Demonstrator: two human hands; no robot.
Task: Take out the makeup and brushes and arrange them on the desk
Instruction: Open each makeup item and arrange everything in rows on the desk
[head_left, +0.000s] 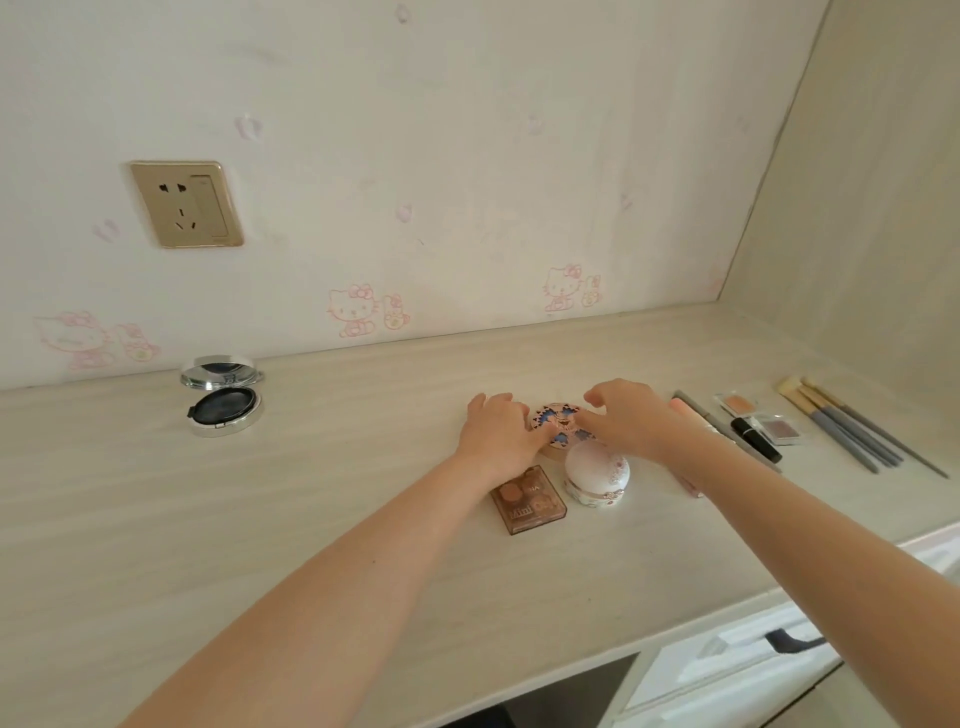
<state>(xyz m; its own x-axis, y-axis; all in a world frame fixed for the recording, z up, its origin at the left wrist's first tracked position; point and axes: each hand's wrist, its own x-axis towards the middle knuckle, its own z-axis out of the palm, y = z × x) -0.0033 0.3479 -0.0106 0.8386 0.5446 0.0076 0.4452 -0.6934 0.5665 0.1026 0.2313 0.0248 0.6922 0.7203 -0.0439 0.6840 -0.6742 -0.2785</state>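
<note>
1. On the desk (311, 493), the left hand (498, 431) is gripping the round compact (563, 422) by its rim; the right hand (631, 423) is arching over it, fingers bent, hold unclear.
2. Arranging is proceeding; the next move is likely calling for squaring it, then releasing.

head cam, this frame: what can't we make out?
- Head view: the round patterned compact is mostly covered by the left hand and right hand. Grip or mere touch: cannot tell.
- Brown palette: far corner hidden under the left wrist, lid print too small to read fully.
- Pink item under the right forearm: only its ends show.
- Drawer: cut off by the frame's lower right edge.
</note>
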